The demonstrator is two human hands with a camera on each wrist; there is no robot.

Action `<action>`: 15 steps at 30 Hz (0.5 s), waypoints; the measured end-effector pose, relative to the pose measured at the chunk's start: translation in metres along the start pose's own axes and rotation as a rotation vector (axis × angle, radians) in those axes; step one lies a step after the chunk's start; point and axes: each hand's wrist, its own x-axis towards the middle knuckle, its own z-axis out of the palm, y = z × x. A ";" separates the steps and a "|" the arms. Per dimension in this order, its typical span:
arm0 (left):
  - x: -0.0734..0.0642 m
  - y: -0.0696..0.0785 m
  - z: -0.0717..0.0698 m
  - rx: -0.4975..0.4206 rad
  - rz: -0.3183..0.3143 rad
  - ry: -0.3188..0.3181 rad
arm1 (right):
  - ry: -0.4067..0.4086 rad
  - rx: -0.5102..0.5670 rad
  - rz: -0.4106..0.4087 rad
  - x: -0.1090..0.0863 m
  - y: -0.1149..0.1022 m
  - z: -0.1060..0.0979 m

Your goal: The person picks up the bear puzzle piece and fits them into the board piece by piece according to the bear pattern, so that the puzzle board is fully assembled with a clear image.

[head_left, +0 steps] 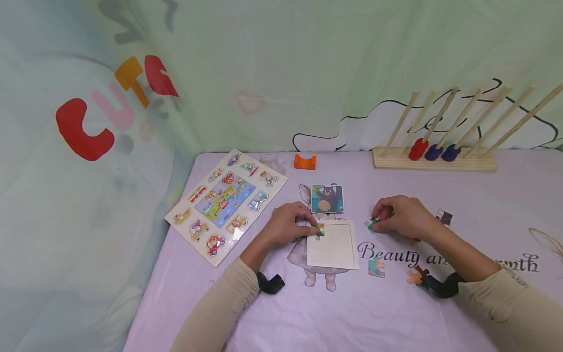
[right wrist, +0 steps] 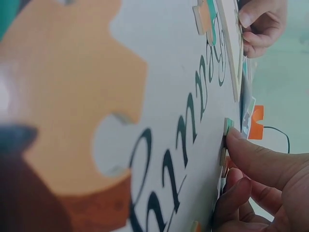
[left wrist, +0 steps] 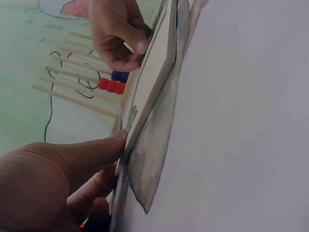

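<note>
My left hand pinches the upper left corner of a pale wooden puzzle board. In the left wrist view its thumb lies on the edge of the board. One green puzzle piece sits in that corner of the board, partly hidden by the fingers. To the right of the board, my right hand holds a teal puzzle piece between thumb and fingers, low over the table. A bear picture card lies just behind the board.
Loose puzzle pieces lie nearby: a teal one, an orange-brown one and a dark one. A vehicle puzzle is at the left. Behind stand an orange block and a peg rack with red and blue beads.
</note>
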 end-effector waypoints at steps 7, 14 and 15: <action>0.000 0.000 0.000 0.002 -0.001 0.002 | 0.010 -0.007 0.002 0.000 0.000 0.001; 0.000 0.000 0.000 0.013 0.006 0.003 | 0.006 -0.010 0.026 -0.001 0.000 -0.003; 0.000 0.000 0.000 0.013 0.006 0.002 | 0.005 -0.010 0.030 -0.002 0.000 -0.004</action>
